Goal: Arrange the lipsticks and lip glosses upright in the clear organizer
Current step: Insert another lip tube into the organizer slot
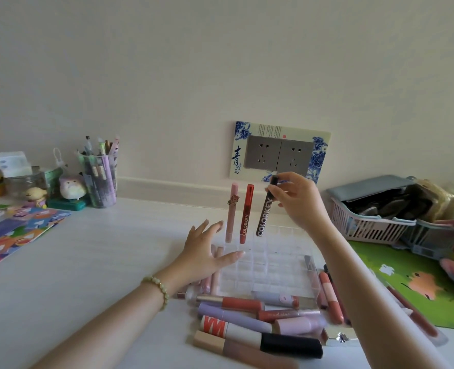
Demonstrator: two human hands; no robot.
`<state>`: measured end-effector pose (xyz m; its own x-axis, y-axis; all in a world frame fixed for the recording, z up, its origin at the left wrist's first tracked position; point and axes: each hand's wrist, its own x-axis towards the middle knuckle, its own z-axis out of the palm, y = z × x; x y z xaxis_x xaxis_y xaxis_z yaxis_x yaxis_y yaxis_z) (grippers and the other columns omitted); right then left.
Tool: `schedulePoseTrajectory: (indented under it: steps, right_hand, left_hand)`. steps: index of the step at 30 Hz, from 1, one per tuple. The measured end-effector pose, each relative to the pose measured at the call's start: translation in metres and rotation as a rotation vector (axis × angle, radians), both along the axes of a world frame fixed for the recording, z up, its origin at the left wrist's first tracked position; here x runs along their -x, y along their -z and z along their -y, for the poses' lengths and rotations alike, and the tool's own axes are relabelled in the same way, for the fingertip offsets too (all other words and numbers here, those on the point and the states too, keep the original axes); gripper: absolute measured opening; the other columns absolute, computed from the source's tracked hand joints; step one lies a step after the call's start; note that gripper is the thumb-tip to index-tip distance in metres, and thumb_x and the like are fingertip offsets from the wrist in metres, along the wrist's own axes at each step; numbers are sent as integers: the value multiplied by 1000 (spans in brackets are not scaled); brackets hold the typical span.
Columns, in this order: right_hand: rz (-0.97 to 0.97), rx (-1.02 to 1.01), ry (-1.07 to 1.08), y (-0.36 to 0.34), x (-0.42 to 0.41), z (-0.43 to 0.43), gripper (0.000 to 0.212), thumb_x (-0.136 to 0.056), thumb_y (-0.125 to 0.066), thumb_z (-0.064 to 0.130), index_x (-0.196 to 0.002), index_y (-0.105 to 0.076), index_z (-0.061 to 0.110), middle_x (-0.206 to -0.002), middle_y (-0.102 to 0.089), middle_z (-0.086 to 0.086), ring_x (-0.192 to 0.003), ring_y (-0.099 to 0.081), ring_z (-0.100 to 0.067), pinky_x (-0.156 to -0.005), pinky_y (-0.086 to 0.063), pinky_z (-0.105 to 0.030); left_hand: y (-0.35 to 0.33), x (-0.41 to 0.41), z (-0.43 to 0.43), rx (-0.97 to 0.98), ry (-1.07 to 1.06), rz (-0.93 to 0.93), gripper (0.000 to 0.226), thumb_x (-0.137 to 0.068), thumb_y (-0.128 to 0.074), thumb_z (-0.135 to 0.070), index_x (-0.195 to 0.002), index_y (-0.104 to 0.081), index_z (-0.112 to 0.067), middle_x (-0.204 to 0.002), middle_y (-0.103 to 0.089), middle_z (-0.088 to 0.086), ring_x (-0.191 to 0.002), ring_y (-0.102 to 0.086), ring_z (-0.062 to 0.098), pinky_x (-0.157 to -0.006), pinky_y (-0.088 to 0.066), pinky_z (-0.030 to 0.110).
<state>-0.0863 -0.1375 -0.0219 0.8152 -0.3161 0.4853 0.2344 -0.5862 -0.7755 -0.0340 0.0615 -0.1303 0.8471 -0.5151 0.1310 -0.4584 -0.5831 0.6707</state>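
The organizer (273,262) sits on the worktop (114,249). In its back row stands the left tube (231,211), with the middle tube (245,214) just right of it and the leaning tube (264,211) right of both. A pile of tubes (247,323) lies in front. The pen cup (100,177) stands far left, the basket (367,225) far right.

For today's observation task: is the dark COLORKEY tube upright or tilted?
Tilted: the dark COLORKEY tube leans rightward at its top, pinched by the right hand.

This looks like a home desk: a white tabletop (108,251) against a plain wall (193,62) with a double socket (280,155) (framed in a blue-and-white print), a cup of pens (99,179), toy figures (72,187), a pink basket (367,226) and loose makeup tubes (247,323).
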Motion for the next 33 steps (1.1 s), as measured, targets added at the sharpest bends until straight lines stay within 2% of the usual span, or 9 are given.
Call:
schedulePoseTrajectory:
  steps: [3, 6, 10, 17, 21, 33]
  right_hand:
    - [-45, 31, -4, 7, -3, 0, 17, -86, -64, 19, -102, -61, 18, -85, -72, 1, -76, -70, -14, -79, -57, -43]
    - [-74, 50, -7, 11, -5, -1, 20, -85, -65, 19, -105, -62, 15, -86, -72, -2, -74, -70, -14, -79, -57, -43]
    - [-95, 78, -12, 13, -7, -2, 21, -85, -66, 19, -105, -63, 15, -86, -72, -1, -73, -70, -13, -78, -57, -41]
    - [-93, 96, -8, 14, -8, -4, 18, -85, -66, 20, -102, -63, 17, -84, -72, 1, -72, -69, -10, -77, -57, -37]
    - [-91, 87, -18, 15, -8, -4, 14, -83, -67, 20, -97, -63, 20, -83, -71, 3, -73, -69, -9, -76, -57, -34]
    - [-89, 66, -20, 13, -4, -1, 23, -82, -69, 23, -103, -65, 14, -89, -72, 1, -78, -68, -12, -78, -57, -34]
  left_hand:
    - [1, -2, 2, -19, 25, 41, 103, -66, -45, -85, -148, -20, -27, -157, -14, -9, -146, 7, 13, -117, 5, 40]
    - [7, -8, 4, -2, 52, 91, 105, -60, -36, -88, -146, -26, -28, -155, -22, -12, -146, 1, 9, -118, 7, 38]
    - [9, -10, 4, 14, 73, 99, 101, -61, -37, -87, -144, -29, -30, -153, -28, -12, -146, -2, 10, -117, 7, 38]
    - [7, -8, 3, 25, 77, 86, 101, -61, -38, -87, -144, -28, -31, -152, -30, -11, -146, -2, 9, -117, 8, 37]
    - [4, -5, 3, 22, 76, 86, 92, -71, -45, -80, -145, -27, -28, -152, -30, -9, -146, -2, 10, -117, 8, 39]
    - [2, -2, 2, 35, 69, 78, 93, -69, -43, -80, -145, -27, -28, -151, -33, -9, -146, -5, 12, -118, 8, 41]
